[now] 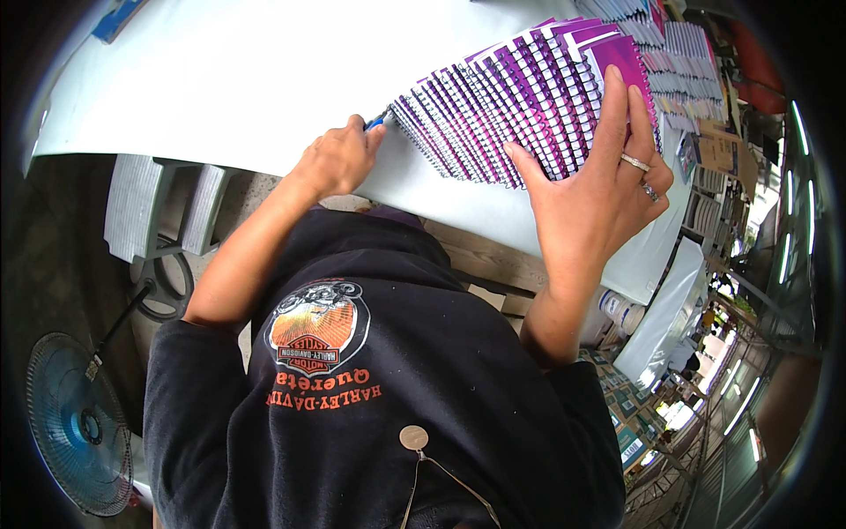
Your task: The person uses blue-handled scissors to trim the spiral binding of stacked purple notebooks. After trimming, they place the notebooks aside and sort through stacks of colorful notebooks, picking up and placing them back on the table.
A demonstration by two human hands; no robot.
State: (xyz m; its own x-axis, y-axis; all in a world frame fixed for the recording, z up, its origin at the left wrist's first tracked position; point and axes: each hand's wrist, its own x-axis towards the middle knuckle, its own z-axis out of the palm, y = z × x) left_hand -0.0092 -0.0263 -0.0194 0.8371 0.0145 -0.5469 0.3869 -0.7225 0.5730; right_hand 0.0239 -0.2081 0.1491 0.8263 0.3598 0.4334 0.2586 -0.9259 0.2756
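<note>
A fanned row of purple spiral-bound notebooks (529,88) lies on the white table, their dark coils overlapping edge to edge. My right hand (608,167), with rings on it, rests spread over the right end of the row, fingertips on the top purple cover and thumb on the coils. At the row's left end my left hand (339,159) is closed around a small tool with a blue handle (374,122). Its dark tip meets the coil end of the leftmost notebook. The tool's exact kind is mostly hidden by my fingers.
The white table (220,79) stretches away to the left. Stacks of bound books (692,79) stand beyond the notebooks at right, near a cardboard box (721,150). A white bucket (619,310) sits below the table's right side. A blue fan (84,423) stands at lower left.
</note>
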